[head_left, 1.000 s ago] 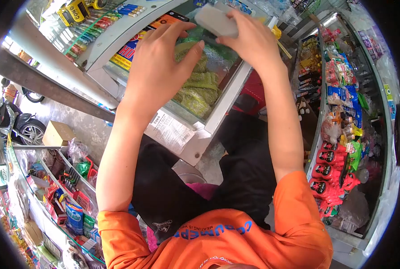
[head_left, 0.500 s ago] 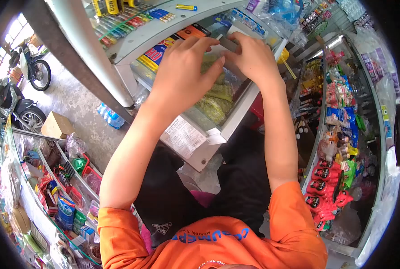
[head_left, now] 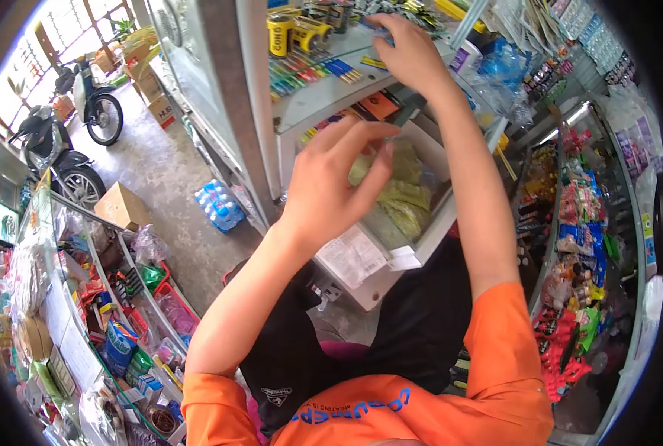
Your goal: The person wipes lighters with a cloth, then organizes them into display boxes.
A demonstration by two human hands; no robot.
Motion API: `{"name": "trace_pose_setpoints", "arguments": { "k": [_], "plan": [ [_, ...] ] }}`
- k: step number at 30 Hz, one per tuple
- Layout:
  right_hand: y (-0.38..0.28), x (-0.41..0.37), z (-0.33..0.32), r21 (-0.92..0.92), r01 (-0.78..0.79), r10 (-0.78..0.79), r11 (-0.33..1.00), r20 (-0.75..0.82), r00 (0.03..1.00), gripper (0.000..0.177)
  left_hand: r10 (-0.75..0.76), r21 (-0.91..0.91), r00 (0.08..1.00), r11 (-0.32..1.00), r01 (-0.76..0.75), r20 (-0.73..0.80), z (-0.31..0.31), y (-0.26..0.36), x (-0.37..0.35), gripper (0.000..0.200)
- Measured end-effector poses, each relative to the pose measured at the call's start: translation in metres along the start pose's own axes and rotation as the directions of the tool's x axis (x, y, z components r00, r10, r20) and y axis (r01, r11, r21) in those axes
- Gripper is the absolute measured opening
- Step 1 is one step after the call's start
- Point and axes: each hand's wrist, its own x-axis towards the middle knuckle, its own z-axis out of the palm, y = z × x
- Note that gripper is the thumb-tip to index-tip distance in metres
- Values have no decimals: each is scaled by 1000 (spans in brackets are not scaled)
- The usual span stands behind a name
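Note:
My left hand [head_left: 339, 178] is raised over the left side of an open drawer [head_left: 439, 212]. Its thumb and forefinger curl toward each other in a pinch, and I cannot make out what is between them. Beneath lies a yellow-green bundle in clear plastic [head_left: 406, 204]. My right hand [head_left: 413, 56] reaches over the glass shelf [head_left: 316, 100], fingers apart, with nothing visible in it. Close by are a small yellow-and-blue battery [head_left: 374, 62] and rows of slim batteries [head_left: 342, 70].
Yellow cylinders [head_left: 278, 36] stand at the shelf's left. A metal post [head_left: 231, 89] rises left of the drawer. Packed display cases stand on both sides. A bottle pack [head_left: 220, 206], a cardboard box [head_left: 121, 206] and motorbikes [head_left: 102, 111] are on the floor.
My right hand has left the drawer and moved up and forward over the shelf. My left hand stays over the drawer, its thumb and forefinger closer together. The view has shifted.

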Motion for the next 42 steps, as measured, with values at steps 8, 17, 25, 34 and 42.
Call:
{"name": "trace_pose_setpoints", "arguments": {
  "k": [8, 17, 25, 34, 42],
  "plan": [
    [20, 60, 34, -81, -168, 187, 982, 396, 899, 58, -89, -38, 996, 995, 89, -11, -6, -3, -5, 20],
    [7, 61, 11, -113, -96, 138, 989, 453, 881, 56, -58, -174, 997, 983, 65, 45, 29, 6, 8, 21],
    [44, 51, 3, -67, -232, 241, 970, 359, 902, 48, -65, -195, 995, 978, 78, 73, 47, 5, 10, 22],
    [79, 44, 34, -38, 68, -61, 997, 175, 983, 43, -75, -232, 997, 970, 78, 19, 58, -1, 11, 22],
    [61, 37, 2, 116, -64, 49, 991, 126, 991, 30, -52, -212, 998, 976, 43, -38, 51, 5, 16, 24]
  ]
}}
